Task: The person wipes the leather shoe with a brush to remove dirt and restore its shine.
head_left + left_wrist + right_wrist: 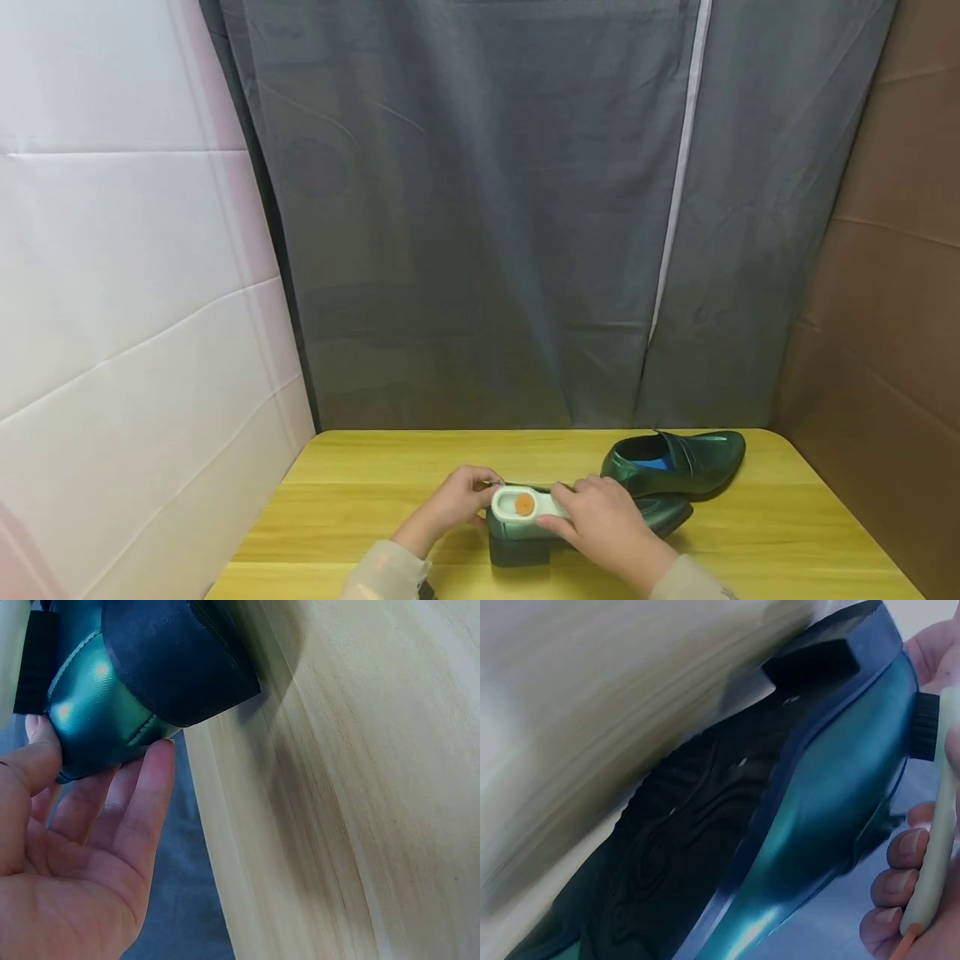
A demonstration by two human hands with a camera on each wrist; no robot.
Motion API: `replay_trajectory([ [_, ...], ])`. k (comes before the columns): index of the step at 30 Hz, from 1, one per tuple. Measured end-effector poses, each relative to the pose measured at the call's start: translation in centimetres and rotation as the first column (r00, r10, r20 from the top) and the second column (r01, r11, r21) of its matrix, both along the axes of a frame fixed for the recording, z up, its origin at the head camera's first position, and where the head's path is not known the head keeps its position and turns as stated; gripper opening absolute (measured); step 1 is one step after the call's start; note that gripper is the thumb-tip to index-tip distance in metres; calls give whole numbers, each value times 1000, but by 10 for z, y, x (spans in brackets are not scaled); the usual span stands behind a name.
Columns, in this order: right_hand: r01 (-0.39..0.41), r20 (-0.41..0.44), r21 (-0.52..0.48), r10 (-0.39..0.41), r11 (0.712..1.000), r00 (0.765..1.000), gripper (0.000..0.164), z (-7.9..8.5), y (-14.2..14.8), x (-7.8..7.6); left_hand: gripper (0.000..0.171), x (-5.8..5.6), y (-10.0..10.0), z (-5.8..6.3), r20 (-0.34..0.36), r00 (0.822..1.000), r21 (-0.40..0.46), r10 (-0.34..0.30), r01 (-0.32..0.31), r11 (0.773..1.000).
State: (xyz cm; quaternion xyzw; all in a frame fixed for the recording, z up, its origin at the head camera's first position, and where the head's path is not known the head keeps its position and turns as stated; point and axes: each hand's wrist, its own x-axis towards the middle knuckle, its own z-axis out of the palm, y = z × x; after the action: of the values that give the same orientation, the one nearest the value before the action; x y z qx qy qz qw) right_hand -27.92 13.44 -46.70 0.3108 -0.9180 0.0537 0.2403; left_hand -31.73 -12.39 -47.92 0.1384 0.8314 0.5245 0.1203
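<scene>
A dark green leather shoe (517, 532) with a black block heel lies on its wearer-side edge low in the head view, toe to the right. My left hand (457, 502) holds it at the heel end, thumb on one side and fingers on the other, as the left wrist view shows. In my right hand (606, 523) is a pale green brush (545, 505) with an orange spot on its head, fingers curled round the handle. Its black bristles (924, 726) touch the shoe's upper near the heel. The shoe's opening is hidden in both wrist views.
A matching green shoe (693, 477) with a blue lining stands behind and to the right, close to the held shoe's toe. The yellow wooden table (360, 483) ends at a grey curtain (465, 250), between a white left wall (135, 250) and a brown right one (892, 250).
</scene>
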Motion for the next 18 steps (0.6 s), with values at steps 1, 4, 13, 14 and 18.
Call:
replay_trajectory([
  [1, 3, -1, -4, -3, 1000, 1000, 42, 0, -2, 1, 14, 0, 0, 0, -4, 1000, 1, 2, -2, 1000],
  [4, 10, 15, -9, -10, 1000, 1000, 43, -1, -7, 3, 13, 0, 0, 0, -7, 1000, 3, 10, -10, 1000],
  [13, 17, 22, 26, -17, 1000, 1000, 46, -4, -12, 10, 21, 0, -1, 2, -40, 999, -41, 10, -11, 999],
  [14, 15, 18, 34, -15, 999, 1000, 46, -5, -12, 10, 21, 0, -1, 3, -43, 999, -46, 7, -9, 999],
  [18, -2, 17, 50, 2, 999, 1000, 48, -6, -12, 12, 21, -1, -2, 4, -37, 999, -49, -2, 0, 999],
])
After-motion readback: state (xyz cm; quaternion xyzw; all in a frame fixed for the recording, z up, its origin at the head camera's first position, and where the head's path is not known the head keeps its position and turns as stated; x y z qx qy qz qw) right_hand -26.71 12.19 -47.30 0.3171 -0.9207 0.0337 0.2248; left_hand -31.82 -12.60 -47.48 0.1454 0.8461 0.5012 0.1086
